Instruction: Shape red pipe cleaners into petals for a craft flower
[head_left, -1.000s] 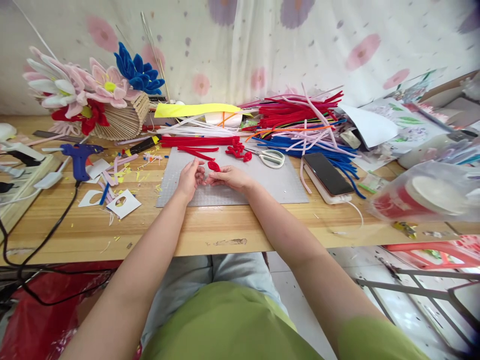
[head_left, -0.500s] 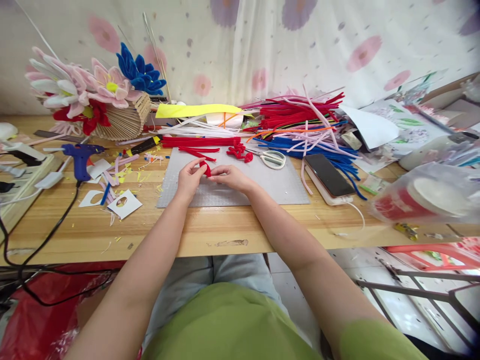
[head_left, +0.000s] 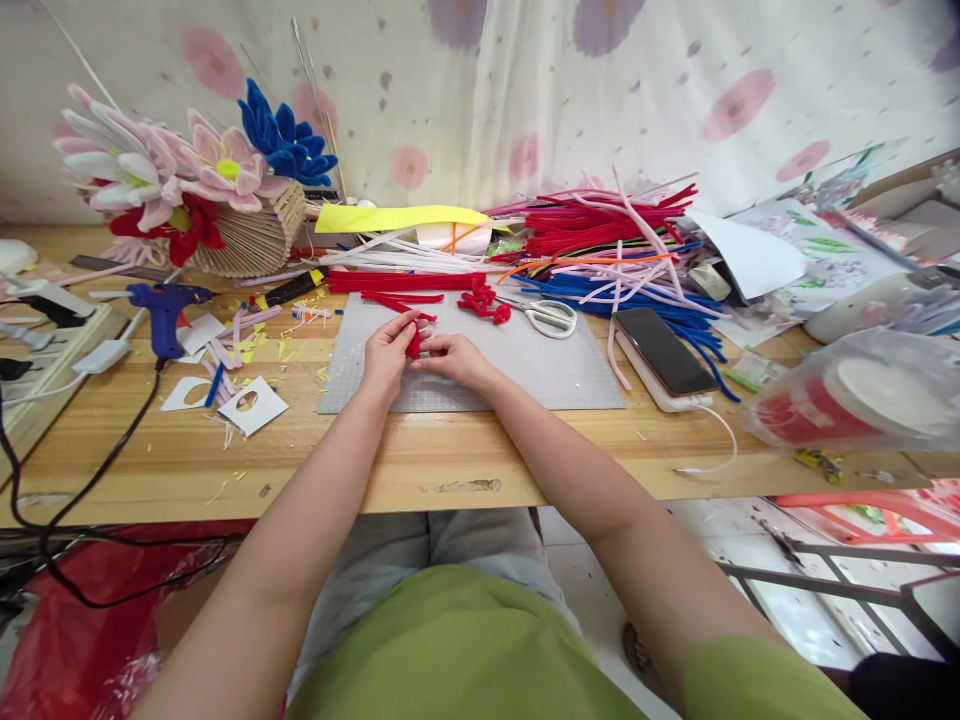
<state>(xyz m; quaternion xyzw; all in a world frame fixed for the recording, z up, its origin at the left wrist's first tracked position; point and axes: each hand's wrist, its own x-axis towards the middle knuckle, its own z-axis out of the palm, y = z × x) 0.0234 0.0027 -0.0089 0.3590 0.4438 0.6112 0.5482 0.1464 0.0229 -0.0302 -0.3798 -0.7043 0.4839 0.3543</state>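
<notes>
Over the grey cutting mat (head_left: 525, 385), my left hand (head_left: 388, 352) pinches a small red fuzzy piece (head_left: 413, 345). My right hand (head_left: 452, 360) is closed at the right side of the same piece, thumb and fingers together on it. Just behind the hands lie red pipe cleaners (head_left: 405, 283), some long and some short. A cluster of bent red pieces (head_left: 480, 300) rests on the mat beside white-handled scissors (head_left: 551, 319).
A blue glue gun (head_left: 166, 318) with a black cord and cut paper scraps (head_left: 253, 406) are at left, near fuzzy flowers (head_left: 225, 165). Pipe cleaner bundles (head_left: 607, 225) lie behind. At right are a phone (head_left: 664, 352) and a bagged cup (head_left: 817, 405).
My fingers have shifted slightly around the red piece, with the left fingers more curled over it. The whole view has moved a little. A foot now shows under the table at the right.
</notes>
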